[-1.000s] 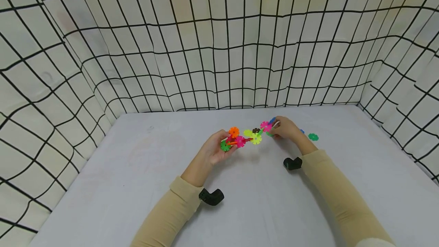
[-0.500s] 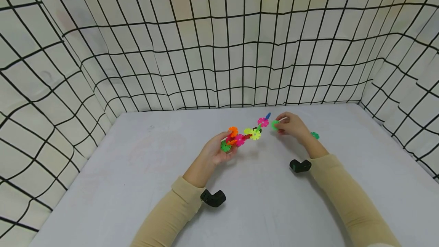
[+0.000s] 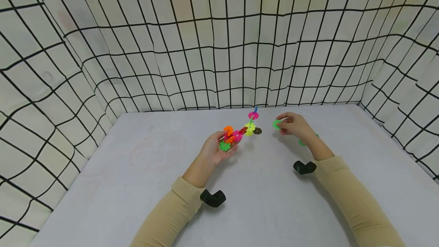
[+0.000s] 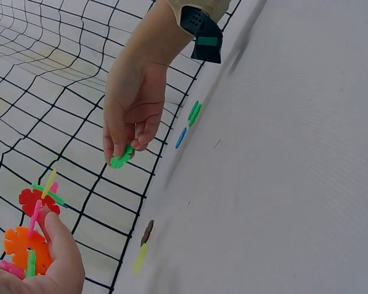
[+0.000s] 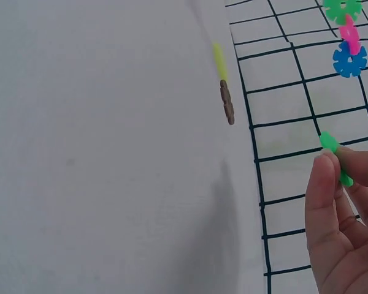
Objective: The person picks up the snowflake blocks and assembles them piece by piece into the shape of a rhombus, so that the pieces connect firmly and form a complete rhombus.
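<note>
**Green disc [image 3: 276,124] pinched, apart from the chain [image 3: 237,136]**

From where I stand, the right hand [image 3: 295,125] pinches that disc between thumb and fingers, held off the desk [image 3: 154,193] and well clear of the chain. The left hand [image 3: 213,152] grasps the chain, a run of notched discs slotted together, up over the desk's far half. An orange disc [image 3: 228,129] and a second green disc [image 3: 224,146] sit at the palm; the other end reaches toward the far edge, finishing in a pink disc [image 5: 350,35] and a blue disc [image 5: 349,60].

I'd call the step in hand adding a piece, with the chain partly built. If the blue end is the place for it, which I can't be sure of, the next move calls for bringing the 2 discs together, notch to notch, and pushing while the left hand steadies the rest.

Farther out, a loose brown disc [image 5: 227,103] and yellow disc [image 5: 219,60] lie side by side on the desk behind the chain. Past the right wrist, toward the far right corner, lie 2 green spares [image 4: 196,115] and 1 blue spare [image 4: 181,138]. A white wall [image 3: 202,62] with black lines rises beyond.
</note>
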Available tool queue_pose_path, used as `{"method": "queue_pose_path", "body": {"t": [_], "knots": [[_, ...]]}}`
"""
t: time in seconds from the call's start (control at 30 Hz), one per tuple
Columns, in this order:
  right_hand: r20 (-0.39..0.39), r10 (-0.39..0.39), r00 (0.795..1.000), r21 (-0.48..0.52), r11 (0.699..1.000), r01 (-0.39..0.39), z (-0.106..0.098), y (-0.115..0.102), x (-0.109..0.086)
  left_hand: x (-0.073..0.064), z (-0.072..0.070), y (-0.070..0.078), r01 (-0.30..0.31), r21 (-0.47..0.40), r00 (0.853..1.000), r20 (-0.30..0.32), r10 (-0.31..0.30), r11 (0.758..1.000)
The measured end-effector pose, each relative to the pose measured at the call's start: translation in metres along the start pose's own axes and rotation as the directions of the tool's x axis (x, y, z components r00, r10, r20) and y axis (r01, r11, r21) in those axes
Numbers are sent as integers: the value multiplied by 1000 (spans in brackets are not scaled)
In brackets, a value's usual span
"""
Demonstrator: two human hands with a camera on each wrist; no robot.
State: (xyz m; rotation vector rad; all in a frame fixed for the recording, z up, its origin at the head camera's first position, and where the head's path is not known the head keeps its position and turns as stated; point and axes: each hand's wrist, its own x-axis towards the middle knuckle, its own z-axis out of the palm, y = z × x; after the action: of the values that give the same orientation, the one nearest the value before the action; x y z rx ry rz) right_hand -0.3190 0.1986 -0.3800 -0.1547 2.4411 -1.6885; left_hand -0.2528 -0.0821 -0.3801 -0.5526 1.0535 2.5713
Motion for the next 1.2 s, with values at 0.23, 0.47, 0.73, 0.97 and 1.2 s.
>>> {"method": "queue_pose_path", "body": {"t": [0.23,0.47,0.73,0.97,1.2], "knots": [[7,-43,999,61,997,42,1,-15,-7,-4,1,0,-4,7,998,67,4,1000],[10,-57,998,78,995,56,12,-32,-13,-5,0,-2,-35,138,994,104,21,990],[2,-70,998,115,991,69,20,-45,-16,-5,1,-2,-46,227,990,141,14,973],[6,-85,996,141,986,84,28,-55,-17,-5,3,-3,-47,201,987,159,15,978],[36,-120,992,141,983,114,44,-62,-16,-6,4,-4,-69,218,986,163,34,973]]}}
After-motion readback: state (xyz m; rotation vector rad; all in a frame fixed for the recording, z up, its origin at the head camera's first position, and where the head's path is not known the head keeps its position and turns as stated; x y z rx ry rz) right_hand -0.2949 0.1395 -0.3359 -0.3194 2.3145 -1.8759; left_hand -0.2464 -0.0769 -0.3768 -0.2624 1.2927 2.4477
